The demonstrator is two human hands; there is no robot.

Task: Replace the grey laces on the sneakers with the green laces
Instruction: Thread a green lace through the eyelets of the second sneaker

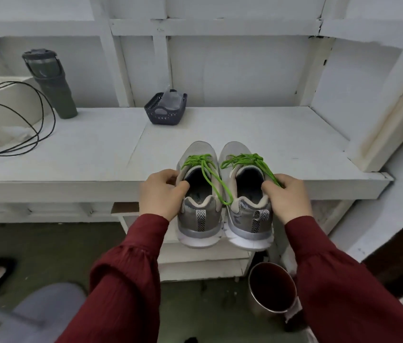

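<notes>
White bench [245, 129] along a framed white wall, me standing at its front edge. Grey chair [42, 313] lower left, steel cup [272, 288] on the floor below the edge.

Left sneaker [199, 214] and right sneaker [248, 214] are side by side at the front of the bench, toes away from me, heels overhanging toward me. Can't tell if the soles bear on the bench or I'm carrying the weight.

Tumbler [51, 82] is back left with a black cable [34, 115] beside it. Basket [165, 110] is behind the sneakers, well apart.

Left hand [160, 194] grips the left sneaker's collar, thumb inside the opening, fingers round the outside. Right hand [287, 196] does the same on the right sneaker, with a lace end caught under its fingers.

Green laces [202, 162] are threaded on both sneakers and look knotted near the top eyelets. One long loop from the left sneaker trails across its opening and ends between the two heels.

Status, my read: swap is done on both. No grey laces on either sneaker and none in view anywhere. Lower eyelets are too foreshortened to verify. Remaining: set the pair down, let go, maybe tidy that loose loop.
</notes>
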